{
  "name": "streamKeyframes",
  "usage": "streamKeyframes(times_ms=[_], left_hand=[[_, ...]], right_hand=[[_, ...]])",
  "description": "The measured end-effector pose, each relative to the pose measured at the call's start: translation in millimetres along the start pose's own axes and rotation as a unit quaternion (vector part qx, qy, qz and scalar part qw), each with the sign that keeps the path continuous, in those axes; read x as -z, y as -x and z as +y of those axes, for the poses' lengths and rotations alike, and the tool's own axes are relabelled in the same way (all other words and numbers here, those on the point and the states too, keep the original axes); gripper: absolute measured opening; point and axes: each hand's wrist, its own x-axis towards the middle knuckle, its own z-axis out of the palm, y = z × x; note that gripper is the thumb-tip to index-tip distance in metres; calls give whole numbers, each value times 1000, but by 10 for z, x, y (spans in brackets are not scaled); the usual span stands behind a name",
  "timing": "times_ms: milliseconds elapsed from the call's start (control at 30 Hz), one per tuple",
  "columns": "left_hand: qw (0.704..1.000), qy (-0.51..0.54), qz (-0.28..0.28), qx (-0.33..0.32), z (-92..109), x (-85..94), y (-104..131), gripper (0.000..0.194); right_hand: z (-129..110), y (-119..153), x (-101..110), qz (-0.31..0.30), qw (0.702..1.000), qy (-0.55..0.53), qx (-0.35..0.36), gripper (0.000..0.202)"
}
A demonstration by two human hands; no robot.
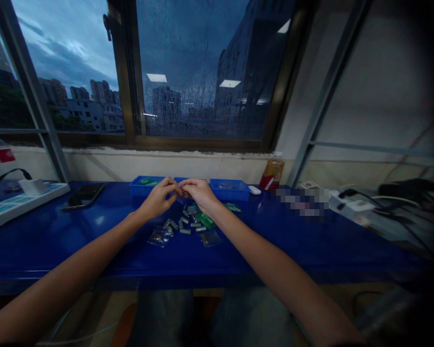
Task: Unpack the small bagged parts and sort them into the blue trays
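Observation:
My left hand (161,196) and my right hand (199,193) meet fingertip to fingertip over the middle of the blue table. Both have their fingers pinched together. What sits between them is too small and dark to name; a faint clear film seems to hang just under the fingers. Below them lies a loose group of short silvery metal cylinders (185,231). Green pieces (207,220) are beside these, partly hidden by my right forearm. Two small clear plastic bags lie nearer to me, a left bag (159,237) and a right bag (210,238) with something slim inside.
Behind my hands stand a left blue tray (133,189) with green pieces, a mostly hidden middle one, and a right blue tray (231,193). A phone (83,196) and power strip (25,205) lie left. A red-gold packet (272,174) and cables (379,209) are right.

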Motion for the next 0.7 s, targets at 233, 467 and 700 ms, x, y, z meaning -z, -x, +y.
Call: streamKeyframes(times_ms=[233,467,700], left_hand=[[996,15,-73,48,-11,7,-8,21],[981,-1,-188,40,-56,-120,73,32],[972,-28,-232,27,-157,-192,142,41]], right_hand=[[-48,-18,69,-39,976,202,72,24],[-117,-265,798,197,808,492,256,30],[97,-372,1201,237,753,588,176,28]])
